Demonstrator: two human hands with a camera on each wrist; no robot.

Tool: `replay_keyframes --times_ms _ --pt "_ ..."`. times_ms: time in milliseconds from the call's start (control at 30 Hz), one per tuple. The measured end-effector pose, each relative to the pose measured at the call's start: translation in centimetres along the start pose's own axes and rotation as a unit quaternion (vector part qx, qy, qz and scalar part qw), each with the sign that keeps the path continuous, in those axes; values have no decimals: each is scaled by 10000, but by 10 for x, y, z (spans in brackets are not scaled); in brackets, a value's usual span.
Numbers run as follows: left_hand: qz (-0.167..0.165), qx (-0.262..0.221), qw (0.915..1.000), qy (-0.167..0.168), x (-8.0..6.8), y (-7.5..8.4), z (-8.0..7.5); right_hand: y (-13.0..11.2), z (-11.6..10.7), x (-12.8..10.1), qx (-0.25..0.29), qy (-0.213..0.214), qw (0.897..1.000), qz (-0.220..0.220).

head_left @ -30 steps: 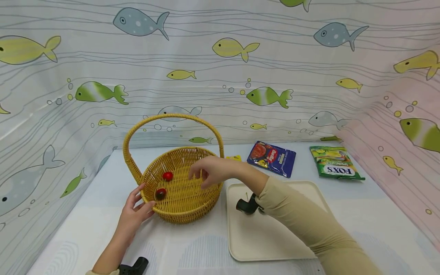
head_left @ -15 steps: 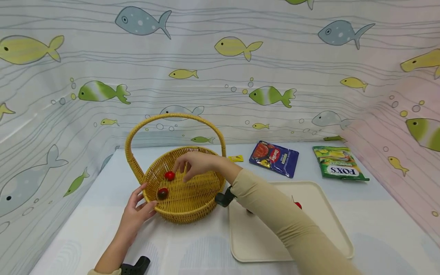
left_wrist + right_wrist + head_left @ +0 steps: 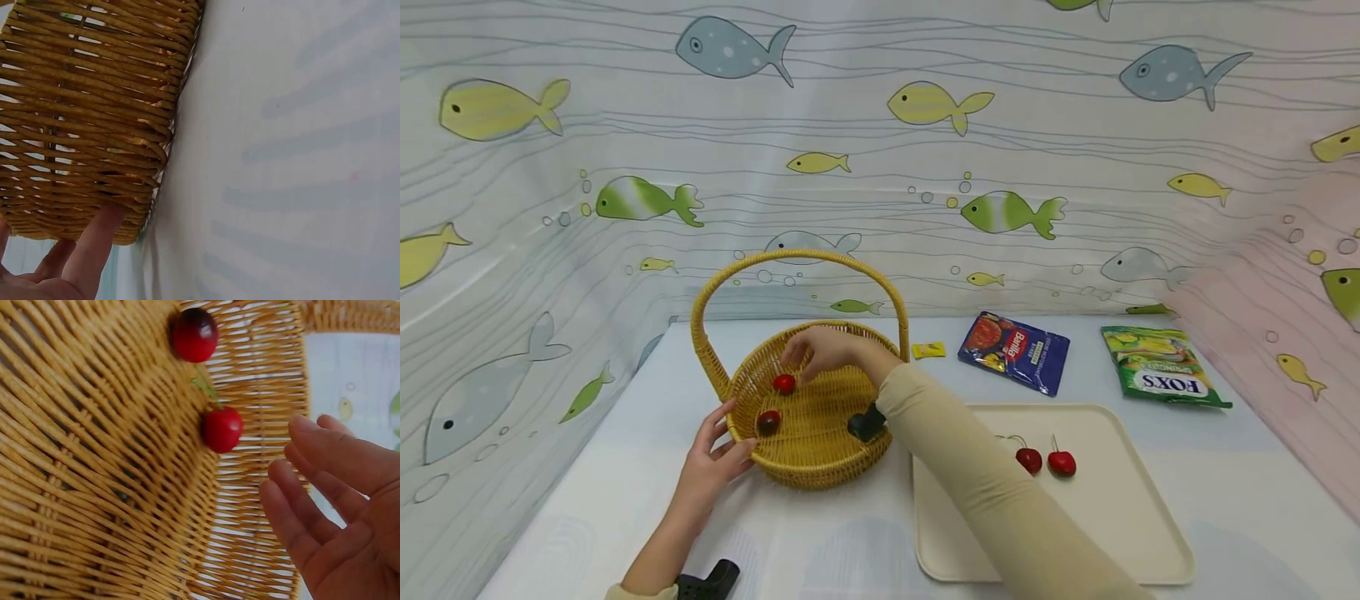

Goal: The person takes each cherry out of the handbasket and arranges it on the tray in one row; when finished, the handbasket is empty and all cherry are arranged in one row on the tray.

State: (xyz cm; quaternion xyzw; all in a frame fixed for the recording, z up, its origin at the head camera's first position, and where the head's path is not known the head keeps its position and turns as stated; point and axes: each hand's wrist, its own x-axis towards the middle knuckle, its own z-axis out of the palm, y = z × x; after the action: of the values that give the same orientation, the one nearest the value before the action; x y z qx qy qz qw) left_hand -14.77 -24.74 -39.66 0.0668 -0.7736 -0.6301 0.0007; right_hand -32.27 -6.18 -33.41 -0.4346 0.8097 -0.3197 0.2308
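Observation:
The round wicker basket (image 3: 812, 475) with a tall arched handle stands at centre left. My left hand (image 3: 715, 457) holds its left side near the handle's base, and the left wrist view shows a straight finger pressed on the outer wall. Inside lie a bright red cherry (image 3: 784, 383) and a darker cherry (image 3: 768, 422). Over the basket, my right hand (image 3: 823, 348) has loosely bent fingers with nothing between them. Its fingertips are a short way from the bright cherry (image 3: 222, 430), whose green stem shows in the right wrist view.
To the right is a cream tray (image 3: 1120, 533) bearing a dark red cherry (image 3: 1028, 460) and a brighter cherry (image 3: 1062, 463); my right sleeve covers part of it. Behind are a small yellow packet (image 3: 928, 350), a blue Barilla pouch (image 3: 1015, 352) and a green Fox's bag (image 3: 1165, 367).
My right hand has moved left and farther over the basket, towards the bright cherry. The sleeve's shift uncovers cherries on the tray. The left hand keeps its place on the basket.

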Motion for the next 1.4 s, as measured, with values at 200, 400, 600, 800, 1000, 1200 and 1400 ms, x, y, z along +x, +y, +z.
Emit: replay_keyframes --times_ms 200,400,600,800,1000,1200,1400 --pt "-15 16 10000 14 -3 0 2 9 13 8 36 -432 9990 71" --pt "28 23 10000 -24 -3 -1 2 16 19 11 -375 -531 9977 167" --pt "26 -11 10000 -43 -3 -1 3 16 21 10 -311 -632 9973 199" --pt "50 6 10000 -2 -3 0 2 20 19 13 -312 -416 9986 111" --pt "13 32 10000 19 -1 0 3 20 19 16 -492 -883 9945 277" --pt "-9 25 10000 32 0 1 1 17 18 19 -229 -1047 9938 289" --pt "-6 35 10000 36 2 1 0 16 14 14 -20 -2099 9771 363"
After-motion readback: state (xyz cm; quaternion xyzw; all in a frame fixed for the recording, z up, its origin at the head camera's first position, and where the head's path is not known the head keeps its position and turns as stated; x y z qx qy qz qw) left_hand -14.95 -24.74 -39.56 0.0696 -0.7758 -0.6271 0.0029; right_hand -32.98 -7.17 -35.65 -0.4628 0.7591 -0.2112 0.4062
